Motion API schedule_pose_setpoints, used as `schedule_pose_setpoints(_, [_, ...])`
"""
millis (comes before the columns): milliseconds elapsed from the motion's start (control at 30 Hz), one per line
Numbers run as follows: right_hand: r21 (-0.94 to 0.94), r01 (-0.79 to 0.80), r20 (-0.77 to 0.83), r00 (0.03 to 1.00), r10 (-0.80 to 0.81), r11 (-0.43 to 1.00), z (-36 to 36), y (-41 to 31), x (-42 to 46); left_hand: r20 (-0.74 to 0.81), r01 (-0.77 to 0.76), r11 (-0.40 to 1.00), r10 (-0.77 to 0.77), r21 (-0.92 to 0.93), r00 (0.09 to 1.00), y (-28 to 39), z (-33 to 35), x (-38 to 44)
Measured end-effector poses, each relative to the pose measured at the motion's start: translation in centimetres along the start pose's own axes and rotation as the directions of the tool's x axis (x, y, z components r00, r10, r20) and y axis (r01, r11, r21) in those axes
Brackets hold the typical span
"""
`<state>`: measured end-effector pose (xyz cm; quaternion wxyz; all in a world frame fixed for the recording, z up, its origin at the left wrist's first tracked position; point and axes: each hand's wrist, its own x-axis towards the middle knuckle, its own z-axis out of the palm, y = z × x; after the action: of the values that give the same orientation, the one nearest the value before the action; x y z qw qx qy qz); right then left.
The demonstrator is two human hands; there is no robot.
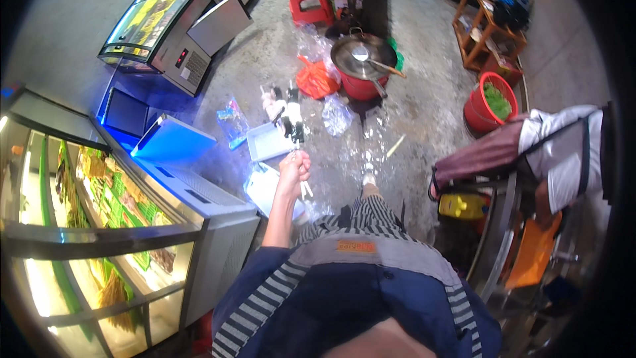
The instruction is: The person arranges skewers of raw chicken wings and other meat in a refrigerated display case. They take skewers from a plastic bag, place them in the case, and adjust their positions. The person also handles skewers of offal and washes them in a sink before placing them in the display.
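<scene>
My left hand [295, 166] is closed around several thin skewer sticks [306, 189] in front of my apron. Beyond the fist, dark and pale pieces of food [294, 114] sit on the skewers; what food it is I cannot tell. Below them on the floor lies a white plastic tray [268, 141], with a glaring white container [268, 189] nearer to my left forearm. My right hand is out of view. Before me stands a metal wok [348, 59] on a red bucket or stool, with a wooden-handled ladle [387, 67] across it.
Lit display fridges [223, 223] line the left, one with an opened panel [174, 140]. An orange-red plastic bag [317, 79] and clear bags lie on the wet floor. At right are a red bucket [472, 109] of greens and a person [561, 144] by a metal sink or counter [497, 238].
</scene>
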<state>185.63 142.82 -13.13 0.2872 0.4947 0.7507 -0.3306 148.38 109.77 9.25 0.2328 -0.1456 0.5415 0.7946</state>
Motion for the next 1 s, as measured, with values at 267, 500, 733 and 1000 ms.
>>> schedule_pose_setpoints(267, [-0.144, 0.552, 0.187, 0.83, -0.526, 0.821, -9.6, -23.3, 13.7, -0.365, -0.141, 0.984, 0.094, -0.105, 0.926, 5.6, -3.6, 7.1])
schedule_pose_setpoints(500, [-0.144, 0.934, 0.366, 0.357, -0.859, 0.327, -11.8, -49.9, 14.1, -0.649, -0.23, 0.963, 0.087, -0.139, 0.756, 8.6, -6.8, 9.1])
schedule_pose_setpoints(733, [-0.136, 0.847, 0.721, 0.441, -0.535, 0.514, -7.1, -62.5, 11.0, -0.818, -0.247, 0.963, 0.057, -0.106, 0.572, 10.9, -13.7, 14.2])
schedule_pose_setpoints(1000, [-0.282, 0.861, 0.622, 0.5, -0.603, 0.423, -7.2, -81.0, 15.2, -0.77, -0.355, 0.925, 0.126, -0.137, 0.625, 24.8, -18.5, 27.8])
